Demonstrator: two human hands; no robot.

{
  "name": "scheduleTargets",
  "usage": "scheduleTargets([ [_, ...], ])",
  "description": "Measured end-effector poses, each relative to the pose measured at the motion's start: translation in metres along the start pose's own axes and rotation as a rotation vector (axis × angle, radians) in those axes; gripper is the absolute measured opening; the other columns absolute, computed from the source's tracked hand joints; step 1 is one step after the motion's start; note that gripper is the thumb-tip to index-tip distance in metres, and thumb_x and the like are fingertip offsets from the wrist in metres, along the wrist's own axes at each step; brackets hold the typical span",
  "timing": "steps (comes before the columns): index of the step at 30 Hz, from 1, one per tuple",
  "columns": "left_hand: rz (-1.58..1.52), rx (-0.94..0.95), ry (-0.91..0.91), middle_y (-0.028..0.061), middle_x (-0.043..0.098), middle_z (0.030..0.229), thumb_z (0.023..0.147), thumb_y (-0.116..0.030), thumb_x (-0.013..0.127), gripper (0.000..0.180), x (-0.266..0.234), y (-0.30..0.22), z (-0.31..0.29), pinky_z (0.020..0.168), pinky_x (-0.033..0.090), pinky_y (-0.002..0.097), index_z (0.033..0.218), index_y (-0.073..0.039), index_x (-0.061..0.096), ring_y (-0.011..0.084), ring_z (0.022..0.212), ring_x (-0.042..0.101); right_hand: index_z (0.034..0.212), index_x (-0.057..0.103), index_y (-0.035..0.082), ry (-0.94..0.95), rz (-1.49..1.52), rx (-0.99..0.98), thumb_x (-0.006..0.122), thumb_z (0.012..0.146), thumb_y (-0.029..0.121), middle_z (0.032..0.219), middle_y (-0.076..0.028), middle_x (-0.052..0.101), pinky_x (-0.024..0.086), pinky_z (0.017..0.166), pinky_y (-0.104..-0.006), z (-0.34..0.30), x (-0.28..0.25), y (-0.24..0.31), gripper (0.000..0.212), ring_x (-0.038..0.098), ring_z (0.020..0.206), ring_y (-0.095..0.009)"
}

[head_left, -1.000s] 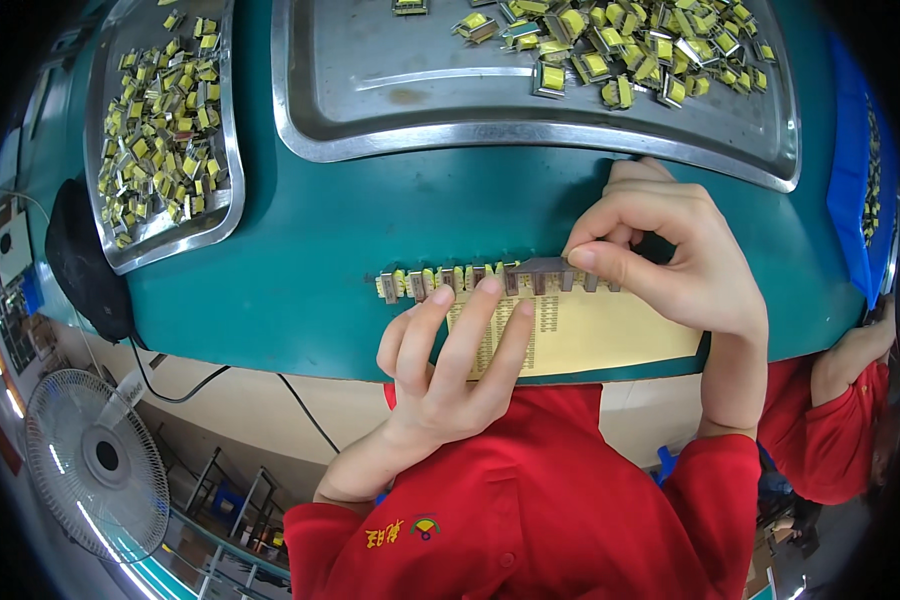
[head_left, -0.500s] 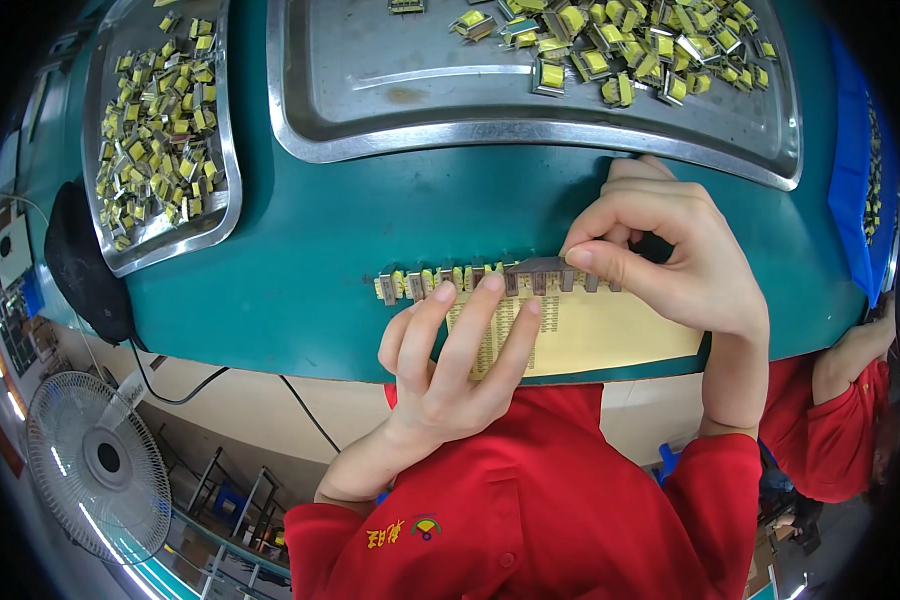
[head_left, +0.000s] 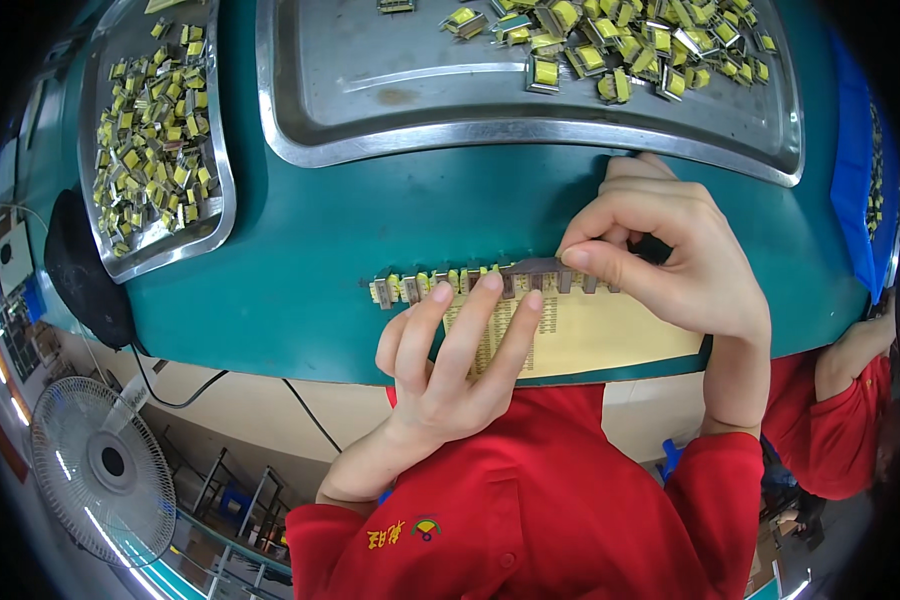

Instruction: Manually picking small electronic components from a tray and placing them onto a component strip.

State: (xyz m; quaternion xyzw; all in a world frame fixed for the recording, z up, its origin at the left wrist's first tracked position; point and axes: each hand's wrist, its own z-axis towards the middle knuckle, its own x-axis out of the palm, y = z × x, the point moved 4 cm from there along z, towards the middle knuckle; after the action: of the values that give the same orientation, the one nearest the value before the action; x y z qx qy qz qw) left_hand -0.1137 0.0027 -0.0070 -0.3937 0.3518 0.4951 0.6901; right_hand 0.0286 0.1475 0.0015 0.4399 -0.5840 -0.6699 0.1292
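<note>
A row of small yellow-and-metal transformers (head_left: pixel 410 287) lies side by side along the top of a yellow label sheet (head_left: pixel 610 335) covered in part with small print. My left hand (head_left: pixel 445 365) has its fingers spread, with the fingertips resting on the near side of the row. Over the row's middle runs a thin dark strip (head_left: pixel 538 265), which ends at my right fingertips. My right hand (head_left: pixel 660 250) pinches the strip's end between thumb and forefinger, just above the row's right part. Those right-hand transformers are partly hidden by the hand.
A large metal tray (head_left: pixel 420 100) beyond the row holds a pile of transformers. A narrower metal tray (head_left: pixel 228 190) at left is full of them. Beside it lies a black object (head_left: pixel 85 265). A blue bin (head_left: pixel 850 190) stands at right, near another person's arm (head_left: pixel 850 360). A fan (head_left: pixel 105 460) is lower left.
Both hands stay nearly in place, the right still pinching the strip. The whole view has shifted slightly, so the trays sit a little further left.
</note>
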Motion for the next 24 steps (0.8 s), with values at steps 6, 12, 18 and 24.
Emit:
scheduleTargets([
  [6,-0.007,-0.014,0.015,0.001,0.063,0.123,0.085,-0.016,0.061,0.027,0.0,0.001,0.001,0.093,0.037,0.0353,0.107,-0.026,0.073,0.0251,0.117,0.048,0.08,0.069,0.002,-0.003,-0.007,-0.013,0.075,0.081,0.011,0.065,-0.002,0.059,0.04,0.062,-0.028,0.0,0.0,0.0,0.011,0.049,0.06,-0.014],
  [12,0.0,-0.023,0.007,0.0007,0.063,0.123,0.085,-0.016,0.061,0.026,-0.001,0.0,0.0,0.094,0.036,0.036,0.106,-0.027,0.073,0.0253,0.117,0.048,0.082,0.068,0.001,-0.038,0.049,0.088,0.072,0.083,0.007,0.066,-0.001,0.057,0.038,0.058,-0.0259,-0.001,-0.004,0.001,0.007,0.048,0.059,-0.011],
  [18,-0.02,-0.035,0.022,0.0015,0.063,0.124,0.084,-0.015,0.059,0.026,-0.002,0.0,0.002,0.095,0.035,0.037,0.105,-0.026,0.072,0.0264,0.118,0.048,0.083,0.066,0.001,-0.013,0.087,0.142,0.07,0.083,0.007,0.068,-0.002,0.055,0.036,0.055,-0.025,-0.007,-0.015,0.002,0.007,0.047,0.059,-0.01],
  [24,-0.086,0.056,0.124,0.0137,0.053,0.133,0.083,-0.013,0.057,0.03,-0.004,0.001,0.008,0.104,0.034,0.0415,0.109,-0.017,0.073,0.0349,0.126,0.038,0.082,0.065,0.003,0.031,-0.015,0.081,0.07,0.081,0.012,0.063,-0.003,0.054,0.038,0.062,-0.0284,-0.007,-0.016,-0.001,0.011,0.046,0.06,-0.014],
])
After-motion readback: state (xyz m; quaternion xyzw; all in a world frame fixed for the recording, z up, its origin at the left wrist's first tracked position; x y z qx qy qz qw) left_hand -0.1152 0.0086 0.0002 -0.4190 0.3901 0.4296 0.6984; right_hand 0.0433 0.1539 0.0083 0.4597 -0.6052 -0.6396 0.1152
